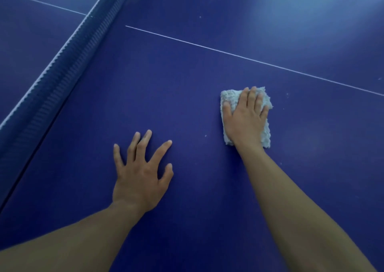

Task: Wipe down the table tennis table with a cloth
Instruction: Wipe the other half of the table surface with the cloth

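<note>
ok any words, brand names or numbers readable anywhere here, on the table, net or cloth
None: no words, labels, brands or numbers can be read.
The blue table bears only a thin white line and pale specks; the net and the grey cloth under the right hand are plain.

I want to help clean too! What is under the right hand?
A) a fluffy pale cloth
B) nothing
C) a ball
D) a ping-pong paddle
A: the right hand presses flat on a folded, fluffy pale cloth lying on the blue table tennis table.
</note>
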